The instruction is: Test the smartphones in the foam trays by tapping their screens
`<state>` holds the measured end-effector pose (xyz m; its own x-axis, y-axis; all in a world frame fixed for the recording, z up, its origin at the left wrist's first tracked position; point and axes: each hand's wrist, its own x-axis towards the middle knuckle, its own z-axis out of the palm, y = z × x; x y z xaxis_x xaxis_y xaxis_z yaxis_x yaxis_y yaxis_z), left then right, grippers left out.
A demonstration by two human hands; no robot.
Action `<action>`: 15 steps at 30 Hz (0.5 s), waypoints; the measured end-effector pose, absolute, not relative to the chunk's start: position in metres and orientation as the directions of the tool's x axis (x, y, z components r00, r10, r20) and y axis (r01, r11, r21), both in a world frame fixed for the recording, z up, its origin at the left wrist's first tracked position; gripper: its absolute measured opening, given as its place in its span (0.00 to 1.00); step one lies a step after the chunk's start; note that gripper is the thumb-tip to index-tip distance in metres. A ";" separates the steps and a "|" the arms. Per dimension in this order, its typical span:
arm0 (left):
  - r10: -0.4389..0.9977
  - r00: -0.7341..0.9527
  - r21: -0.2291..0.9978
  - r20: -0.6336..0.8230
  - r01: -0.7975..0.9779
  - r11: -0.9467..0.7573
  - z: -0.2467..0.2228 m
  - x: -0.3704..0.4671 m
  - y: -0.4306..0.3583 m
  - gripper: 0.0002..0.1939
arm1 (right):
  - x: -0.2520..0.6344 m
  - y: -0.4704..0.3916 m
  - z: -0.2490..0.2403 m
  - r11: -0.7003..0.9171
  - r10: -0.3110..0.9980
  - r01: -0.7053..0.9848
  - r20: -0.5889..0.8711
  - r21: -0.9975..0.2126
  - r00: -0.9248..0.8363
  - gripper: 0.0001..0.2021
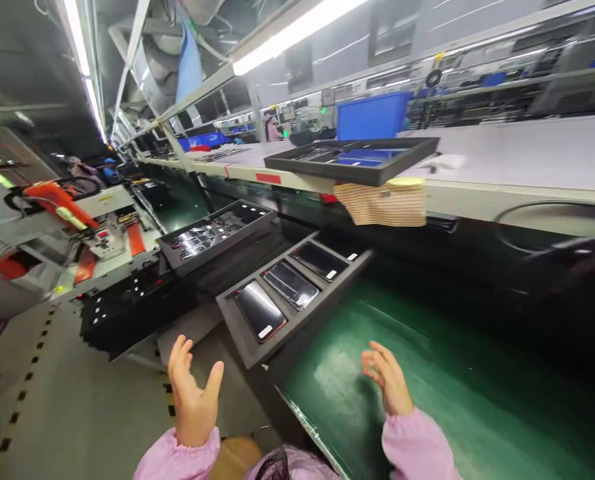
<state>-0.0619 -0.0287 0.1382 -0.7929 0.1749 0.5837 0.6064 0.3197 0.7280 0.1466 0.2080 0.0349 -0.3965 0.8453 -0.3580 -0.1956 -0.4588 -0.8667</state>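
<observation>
"So, what are the hands holding?"

"Nothing. The left hand (192,393) is spread wide, the right hand (387,381) loosely open over the green belt (427,373)."

"And the phones (291,285)?"

"Lying in the dark tray (247,353), ahead of both hands, touched by neither."

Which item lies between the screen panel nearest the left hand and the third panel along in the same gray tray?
Another dark, glossy screen panel lies there, seated in the gray tray, as the head view shows.
</observation>
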 end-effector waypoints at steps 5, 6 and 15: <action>0.145 -0.977 0.973 -0.157 -0.129 0.190 0.084 -0.114 -0.035 0.30 | 0.049 0.283 0.078 -0.438 0.857 -0.017 -0.411 -0.899 -0.310 0.34; 0.182 -0.955 0.966 -0.235 -0.210 0.150 0.080 -0.124 -0.029 0.30 | 0.036 0.294 0.086 -0.424 0.871 -0.015 -0.403 -0.906 -0.282 0.35; 0.231 -0.944 0.971 -0.234 -0.238 0.012 0.094 -0.177 0.045 0.33 | -0.014 0.330 0.092 -0.198 0.970 0.093 -0.209 -0.976 -0.128 0.34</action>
